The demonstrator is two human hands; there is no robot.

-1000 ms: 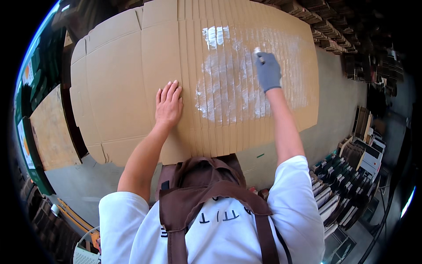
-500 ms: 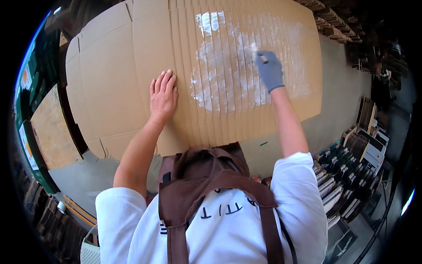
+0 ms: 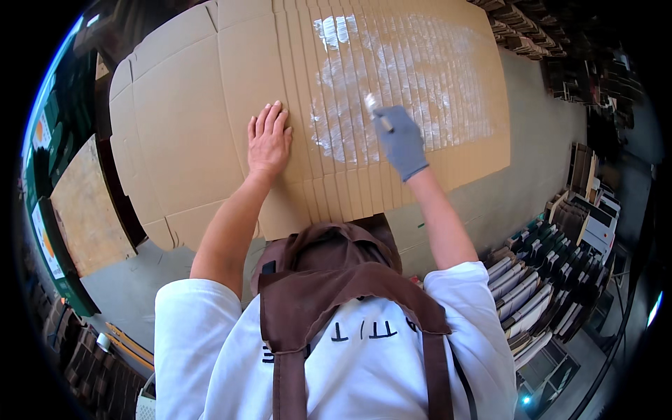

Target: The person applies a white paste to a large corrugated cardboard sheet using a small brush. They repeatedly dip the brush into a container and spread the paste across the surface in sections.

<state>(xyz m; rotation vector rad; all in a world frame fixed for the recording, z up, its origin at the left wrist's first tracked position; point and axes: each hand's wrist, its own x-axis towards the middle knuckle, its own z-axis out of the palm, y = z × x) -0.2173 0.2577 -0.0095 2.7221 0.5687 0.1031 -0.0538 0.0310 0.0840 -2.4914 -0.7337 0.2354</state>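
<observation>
A large brown cardboard sheet (image 3: 182,133) lies spread out in front of me, with a row of parallel strips or creases across its right half. White, shiny, wet-looking stuff (image 3: 448,91) coats much of that strip area, thickest in a patch near the far edge. My right hand (image 3: 402,140), in a grey glove, grips a brush (image 3: 372,103) with whitened bristles; its tip is over the coated area. Bare and spread flat, my left hand (image 3: 270,143) presses on the cardboard just left of the coating, holding nothing.
At the left stands a wooden board (image 3: 87,210) beside green boxes. Many flat pieces (image 3: 525,294) are stacked in rows at the lower right, on the grey floor (image 3: 539,133). Stacked brown cardboard (image 3: 521,31) shows at the far right, and a white basket (image 3: 145,402) at the lower left.
My right hand has swept the brush left and toward me across the coating. My left hand stays flat on the cardboard, and the view has shifted slightly.
</observation>
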